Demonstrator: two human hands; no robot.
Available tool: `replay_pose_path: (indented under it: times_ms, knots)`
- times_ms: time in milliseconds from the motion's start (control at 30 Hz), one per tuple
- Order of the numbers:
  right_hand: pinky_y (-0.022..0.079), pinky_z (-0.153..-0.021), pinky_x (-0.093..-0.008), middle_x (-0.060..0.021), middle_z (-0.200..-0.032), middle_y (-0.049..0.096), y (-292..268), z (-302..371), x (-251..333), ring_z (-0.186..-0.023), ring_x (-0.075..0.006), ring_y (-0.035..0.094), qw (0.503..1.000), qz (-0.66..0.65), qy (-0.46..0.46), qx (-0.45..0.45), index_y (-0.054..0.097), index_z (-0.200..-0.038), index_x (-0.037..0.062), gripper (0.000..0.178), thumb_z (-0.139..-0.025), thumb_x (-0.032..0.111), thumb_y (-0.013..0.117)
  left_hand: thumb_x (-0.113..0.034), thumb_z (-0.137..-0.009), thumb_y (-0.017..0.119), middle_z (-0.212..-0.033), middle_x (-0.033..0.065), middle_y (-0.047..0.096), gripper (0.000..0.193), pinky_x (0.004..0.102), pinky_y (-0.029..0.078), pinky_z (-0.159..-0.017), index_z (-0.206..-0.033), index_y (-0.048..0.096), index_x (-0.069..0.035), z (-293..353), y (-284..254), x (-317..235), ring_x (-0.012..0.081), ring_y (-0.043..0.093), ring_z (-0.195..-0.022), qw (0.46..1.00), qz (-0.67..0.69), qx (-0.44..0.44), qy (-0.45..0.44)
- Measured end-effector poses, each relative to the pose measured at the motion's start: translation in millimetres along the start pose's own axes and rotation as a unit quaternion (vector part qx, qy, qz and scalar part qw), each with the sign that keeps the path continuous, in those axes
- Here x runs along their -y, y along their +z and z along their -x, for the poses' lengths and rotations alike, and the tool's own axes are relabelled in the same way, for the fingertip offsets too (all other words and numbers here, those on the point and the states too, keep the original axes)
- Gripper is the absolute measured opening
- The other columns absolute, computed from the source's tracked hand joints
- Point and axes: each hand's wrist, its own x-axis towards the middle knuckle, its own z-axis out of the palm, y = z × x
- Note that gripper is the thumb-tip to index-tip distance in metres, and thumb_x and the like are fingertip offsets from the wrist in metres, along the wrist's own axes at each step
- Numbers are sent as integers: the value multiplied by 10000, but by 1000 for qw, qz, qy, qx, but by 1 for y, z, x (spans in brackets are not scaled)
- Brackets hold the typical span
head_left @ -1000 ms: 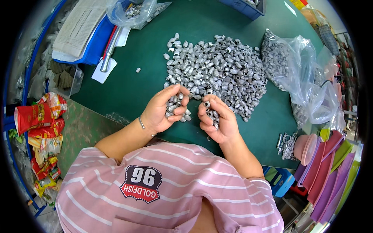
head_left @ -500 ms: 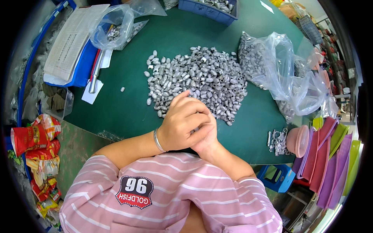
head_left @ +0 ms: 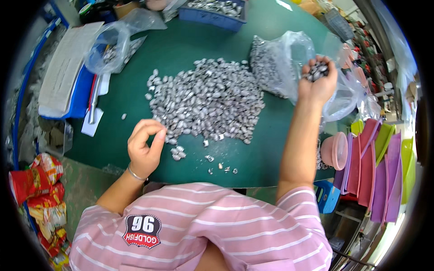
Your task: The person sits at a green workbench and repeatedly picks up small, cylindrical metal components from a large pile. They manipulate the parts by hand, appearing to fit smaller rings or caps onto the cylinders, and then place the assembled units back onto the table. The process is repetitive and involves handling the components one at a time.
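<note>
A broad pile of small grey barrel-shaped metal pieces [head_left: 208, 99] lies on the green table. My right hand [head_left: 320, 86] is raised on the right, palm up. Its fingers curl round a handful of the grey metal pieces [head_left: 317, 71], in front of a clear plastic bag [head_left: 298, 47]. At the pile's near left edge is my left hand [head_left: 145, 147], fingers bent and thumb tip close to the index fingertip. What it pinches, if anything, is hidden. Several loose pieces [head_left: 178, 152] lie between the pile and my body.
A blue bin [head_left: 212, 20] of metal parts stands at the back. On the left are papers [head_left: 68, 67], a blue tray [head_left: 81, 92] and an opened plastic bag [head_left: 107, 47]. At the right edge are a pink tub [head_left: 334, 151] and stacked coloured bins [head_left: 368, 171].
My hands were together at the pile's near edge. The right has moved to the bag side with a handful of pieces; the left has moved left. Loose pieces now show in front.
</note>
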Motion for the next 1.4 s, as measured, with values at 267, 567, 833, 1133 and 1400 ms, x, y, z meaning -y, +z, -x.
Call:
replay_pose_path:
  times_ms: [267, 567, 833, 1133, 1400]
  knots:
    - [434, -749, -239, -56, -949, 634, 6, 31, -24, -847, -135, 568, 884, 397, -221, 107, 639, -945, -18, 135, -844, 35, 567, 21, -762, 644, -813, 55, 579, 130, 210, 430, -565, -890, 631, -4, 15, -17, 6, 104, 542, -651, 991, -28, 111, -63]
    - [420, -645, -377, -82, -760, 552, 12, 221, -79, -737, -276, 544, 661, 482, -76, 571, 618, -811, 47, 125, -694, 58, 662, -40, -615, 732, -859, 99, 535, 316, 358, 458, -673, -889, 575, -36, 27, -4, 11, 285, 546, -795, 964, -125, 233, 27]
    - [407, -655, -376, -86, -776, 541, 10, 231, -86, -743, -278, 531, 662, 494, -75, 559, 594, -865, 36, 173, -698, 26, 642, -20, -617, 729, -790, 101, 528, 290, 359, 453, -646, -852, 561, -35, 29, -6, 14, 286, 541, -740, 967, -96, 236, 7]
    - [451, -610, -246, -74, -834, 556, -1, 239, -74, -706, -144, 534, 831, 335, 123, 427, 550, -1108, 14, 396, -734, -82, 633, 17, -652, 698, -766, 101, 524, 248, 347, 449, -600, -848, 552, -26, 27, -2, 9, 255, 548, -667, 972, -99, 211, -3]
    - [444, -686, -237, -77, -931, 535, -11, 233, -70, -787, -129, 520, 854, 180, 239, 425, 611, -981, -21, 178, -805, -43, 589, 31, -687, 684, -852, 91, 552, 222, 296, 458, -600, -870, 570, -20, 25, -5, 6, 188, 577, -696, 969, -34, 233, -77]
